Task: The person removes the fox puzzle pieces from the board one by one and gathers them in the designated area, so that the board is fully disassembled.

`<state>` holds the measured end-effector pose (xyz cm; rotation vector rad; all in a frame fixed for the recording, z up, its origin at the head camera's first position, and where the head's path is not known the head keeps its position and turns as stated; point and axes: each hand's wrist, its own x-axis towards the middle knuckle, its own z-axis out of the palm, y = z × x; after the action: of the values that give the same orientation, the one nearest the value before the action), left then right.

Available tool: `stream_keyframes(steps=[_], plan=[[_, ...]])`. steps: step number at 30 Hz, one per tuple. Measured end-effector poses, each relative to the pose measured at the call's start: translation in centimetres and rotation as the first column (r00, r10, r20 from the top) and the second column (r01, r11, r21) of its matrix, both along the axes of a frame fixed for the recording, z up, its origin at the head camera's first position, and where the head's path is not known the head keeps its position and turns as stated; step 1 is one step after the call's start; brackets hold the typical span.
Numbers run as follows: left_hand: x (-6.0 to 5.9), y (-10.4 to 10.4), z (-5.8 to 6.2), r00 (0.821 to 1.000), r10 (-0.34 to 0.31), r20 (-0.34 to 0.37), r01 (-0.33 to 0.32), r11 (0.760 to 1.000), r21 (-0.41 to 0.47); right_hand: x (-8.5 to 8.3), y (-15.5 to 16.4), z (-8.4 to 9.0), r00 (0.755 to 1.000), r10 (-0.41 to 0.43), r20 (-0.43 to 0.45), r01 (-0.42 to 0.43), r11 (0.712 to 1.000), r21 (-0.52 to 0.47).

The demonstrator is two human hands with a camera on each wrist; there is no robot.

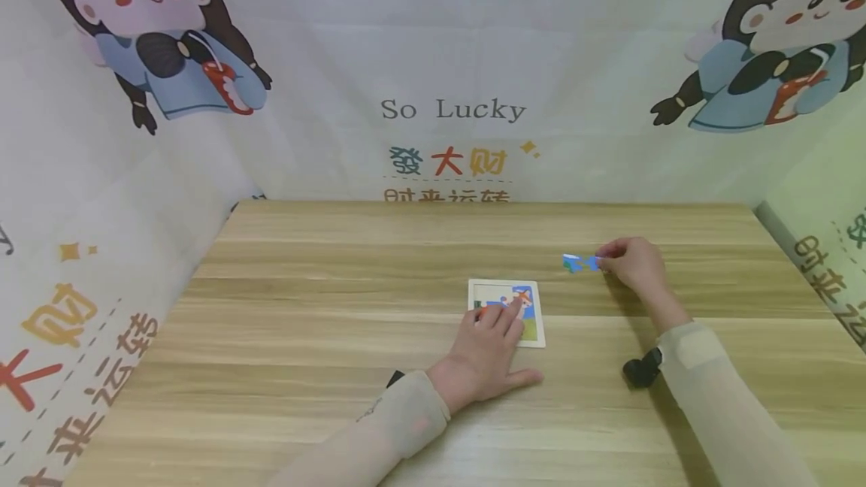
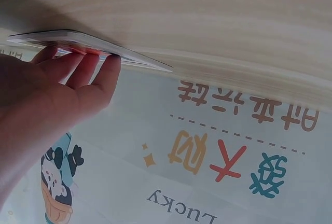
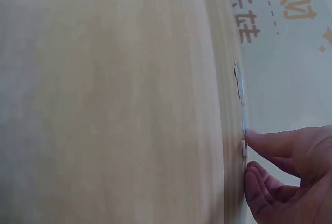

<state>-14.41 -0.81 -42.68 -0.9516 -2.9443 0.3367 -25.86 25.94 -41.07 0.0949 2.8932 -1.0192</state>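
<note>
A small jigsaw puzzle in a white-edged tray (image 1: pixel 540 333) lies on the wooden table, showing a fox-like figure on blue and green. Across its lower left part rests my left hand (image 1: pixel 483 355), fingers extended and fingertips touching the picture; they cover some of it. Farther back and to the right are blue jigsaw pieces (image 1: pixel 573 263), low at the table surface. My right hand (image 1: pixel 636 265) pinches the right end of these between thumb and fingers. In the right wrist view the pieces (image 3: pixel 240 86) appear edge-on, so their outlines are hard to tell.
The wooden table (image 1: pixel 304 307) reaches back to a white printed cloth (image 1: pixel 325 81) with cartoon figures and lettering. Similar cloth hangs at the left and right sides. A dark wrist device (image 1: pixel 641 370) sits by the right cuff.
</note>
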Motion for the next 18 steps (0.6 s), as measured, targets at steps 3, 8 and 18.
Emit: stream_keyframes(steps=[3,8,18], plan=[[0.06,-0.09,-0.1,1.0,-0.002,-0.007,0.002,1.0,-0.006,-0.16,-0.01,-0.38,1.0,-0.001,-0.02,0.001,1.0,0.004],[0.17,-0.12,0.2,1.0,0.001,0.007,-0.001,1.0,0.009,-0.18,0.31,-0.57,0.999,-0.008,-0.052,0.007,1.0,-0.019],[0.5,-0.07,0.38,0.999,0.006,0.043,-0.007,1.0,0.029,0.67,0.36,-0.09,0.994,-0.037,-0.105,0.029,0.996,-0.08]])
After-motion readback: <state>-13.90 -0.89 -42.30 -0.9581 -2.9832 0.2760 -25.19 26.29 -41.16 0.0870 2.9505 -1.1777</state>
